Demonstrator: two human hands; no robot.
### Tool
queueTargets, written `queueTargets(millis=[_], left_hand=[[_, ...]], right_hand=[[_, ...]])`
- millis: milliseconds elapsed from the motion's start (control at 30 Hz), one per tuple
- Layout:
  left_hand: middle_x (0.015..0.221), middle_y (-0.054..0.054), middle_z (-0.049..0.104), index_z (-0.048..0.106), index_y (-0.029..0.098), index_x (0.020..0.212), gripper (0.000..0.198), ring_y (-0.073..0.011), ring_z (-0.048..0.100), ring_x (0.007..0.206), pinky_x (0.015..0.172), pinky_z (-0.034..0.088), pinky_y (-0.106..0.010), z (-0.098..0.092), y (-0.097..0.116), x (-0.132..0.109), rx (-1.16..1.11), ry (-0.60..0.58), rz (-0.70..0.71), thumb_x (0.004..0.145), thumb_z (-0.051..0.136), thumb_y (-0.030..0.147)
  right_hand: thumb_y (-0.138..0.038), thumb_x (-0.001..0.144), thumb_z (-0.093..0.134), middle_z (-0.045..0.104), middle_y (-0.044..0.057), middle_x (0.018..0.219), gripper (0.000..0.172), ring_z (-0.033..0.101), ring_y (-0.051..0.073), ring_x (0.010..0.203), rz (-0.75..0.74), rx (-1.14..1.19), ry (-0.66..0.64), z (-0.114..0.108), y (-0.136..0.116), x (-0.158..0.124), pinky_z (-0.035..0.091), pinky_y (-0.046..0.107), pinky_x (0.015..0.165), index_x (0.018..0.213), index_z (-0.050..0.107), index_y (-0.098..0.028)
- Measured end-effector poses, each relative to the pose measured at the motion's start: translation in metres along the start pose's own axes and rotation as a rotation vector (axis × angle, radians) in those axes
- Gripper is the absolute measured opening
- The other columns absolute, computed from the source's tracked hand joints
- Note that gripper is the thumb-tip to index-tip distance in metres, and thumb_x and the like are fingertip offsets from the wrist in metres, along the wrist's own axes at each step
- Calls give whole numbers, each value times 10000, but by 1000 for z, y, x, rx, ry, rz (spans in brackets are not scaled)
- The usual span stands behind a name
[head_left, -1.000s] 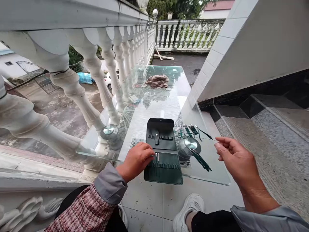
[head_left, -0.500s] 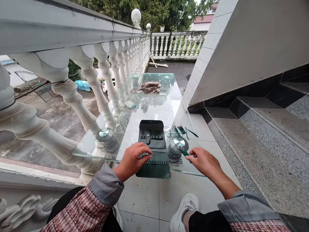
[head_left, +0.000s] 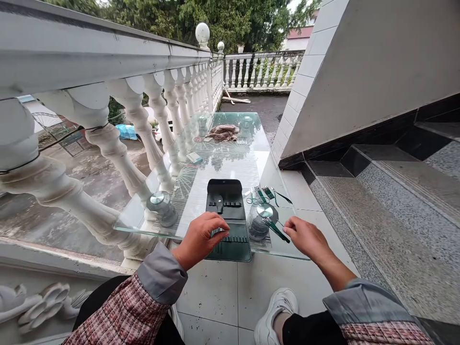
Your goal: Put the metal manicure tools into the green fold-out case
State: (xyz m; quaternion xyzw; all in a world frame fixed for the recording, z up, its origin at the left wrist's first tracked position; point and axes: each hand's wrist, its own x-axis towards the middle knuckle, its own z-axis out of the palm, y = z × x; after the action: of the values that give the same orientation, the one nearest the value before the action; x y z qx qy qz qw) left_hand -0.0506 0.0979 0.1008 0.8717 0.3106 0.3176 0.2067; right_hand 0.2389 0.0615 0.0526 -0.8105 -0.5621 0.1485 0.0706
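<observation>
The left hand is curled, fingers bent downward over the lower pocket of an open dark green leather tool case, with a small silvery tool end showing just under the fingertips. The hand is touching the case, but whether it pinches that tool cannot be told from this view. The right hand is empty and half open, its fingers loosely curved and its thumb apart from them. It hovers at the front edge of the glass tabletop, just beside a green-handled tool.

The case lies flat on the glass, directly ahead of the left hand. Its upper flap holds a small dark tool and a row of loops, and its lower pocket has a stitched row of narrow slots.

Between the two hands, farther ahead, a pair of scissors and other green-handled implements lie side by side to the right of the case. A steel-capped round table support stands beneath the glass, ahead of the right hand. Well beyond both hands, a crumpled brown cloth and a small packet lie on the glass. A white balustrade runs along the left of the table.
</observation>
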Motion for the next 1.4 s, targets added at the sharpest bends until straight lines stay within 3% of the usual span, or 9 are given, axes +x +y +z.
queueTargets(millis=[333, 500, 767, 1167, 1400], left_hand=[[839, -17, 637, 625, 185, 830, 45, -150, 564, 788, 698, 448, -250, 0, 8, -1, 60, -30, 21, 817, 625, 141], [836, -14, 641, 625, 192, 815, 37, -149, 570, 796, 707, 451, -249, -2, 11, 0, 67, -13, 4, 815, 627, 155], [782, -3, 623, 630, 197, 759, 75, -139, 572, 758, 671, 437, -238, -5, 11, 0, 126, 57, -136, 815, 616, 148], [786, -1, 620, 624, 190, 751, 78, -140, 565, 754, 667, 427, -239, -4, 0, -3, 111, 29, -140, 821, 615, 157], [792, -5, 619, 625, 191, 763, 64, -145, 563, 764, 679, 433, -245, -2, -6, -1, 112, 1, -134, 821, 616, 167]], right_hand=[[-265, 832, 448, 611, 27, 914, 155, 553, 155, 810, -28, -41, 71, 4, -10, -2, 309, 237, 561, 842, 600, -235], [-242, 825, 437, 621, 32, 870, 186, 556, 159, 765, -35, -60, 56, 4, -17, -1, 291, 246, 532, 777, 617, -236], [-285, 841, 431, 642, 59, 819, 213, 564, 180, 716, -46, -88, 31, 9, -18, 4, 282, 259, 520, 746, 611, -222], [-214, 779, 464, 637, 64, 798, 167, 570, 184, 699, -48, -166, -21, 2, -28, 14, 284, 260, 521, 754, 629, -220], [-260, 782, 492, 642, 40, 764, 160, 574, 167, 697, -20, -153, -41, -1, -29, 18, 308, 244, 522, 693, 620, -227]])
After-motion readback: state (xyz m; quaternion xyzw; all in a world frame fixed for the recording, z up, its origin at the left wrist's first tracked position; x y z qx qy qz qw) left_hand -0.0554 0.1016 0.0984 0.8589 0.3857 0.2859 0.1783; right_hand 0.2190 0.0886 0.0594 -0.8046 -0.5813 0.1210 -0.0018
